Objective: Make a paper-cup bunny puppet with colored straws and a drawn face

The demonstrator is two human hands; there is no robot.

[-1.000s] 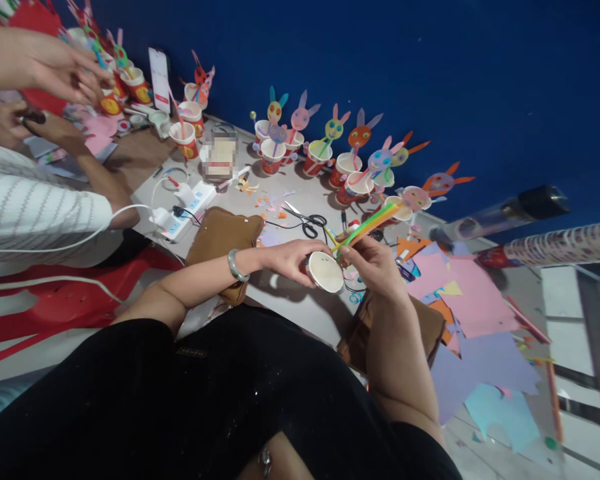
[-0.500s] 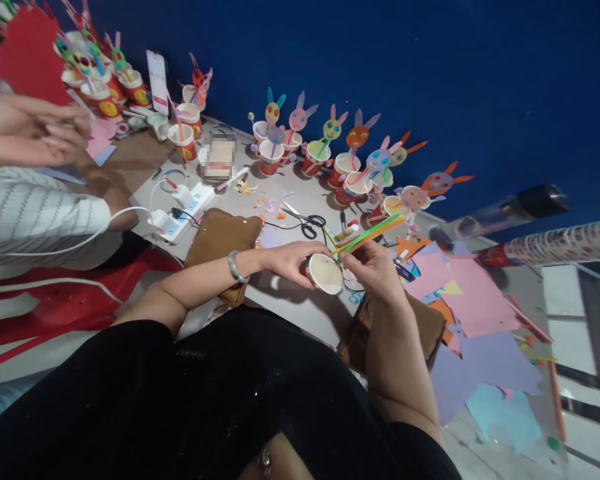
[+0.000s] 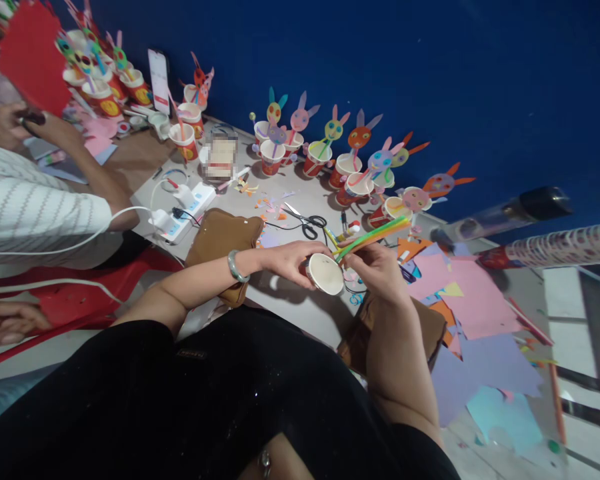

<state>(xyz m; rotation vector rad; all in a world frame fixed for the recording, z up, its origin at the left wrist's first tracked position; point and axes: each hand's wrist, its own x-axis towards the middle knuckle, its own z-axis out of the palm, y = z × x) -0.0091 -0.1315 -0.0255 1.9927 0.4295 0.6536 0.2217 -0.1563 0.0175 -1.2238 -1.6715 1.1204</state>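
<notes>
Tilted so its open mouth faces me, a paper cup (image 3: 325, 274) sits in the grip of my left hand (image 3: 291, 262), whose fingers curl round its side. My right hand (image 3: 377, 267) pinches several green, yellow and orange strips (image 3: 375, 237), straws or pipe cleaners by their look. Their lower ends reach the cup's rim; whether they touch it I cannot tell. Just beyond both hands lie black-handled scissors (image 3: 307, 222). A marker and other small things lie close by the strips.
Cups with paper rabbit heads (image 3: 359, 138) line the blue wall. A white power strip (image 3: 190, 213) and brown cushion (image 3: 225, 247) are left. Pink paper sheets (image 3: 475, 293) and a stack of cups (image 3: 565, 243) lie right. A co-worker's sleeve (image 3: 45, 200) shows at far left.
My left hand and the cup stay nearly still. My right hand and the strips shift slightly. The co-worker's hands at the left have moved, and another hand appears lower left.
</notes>
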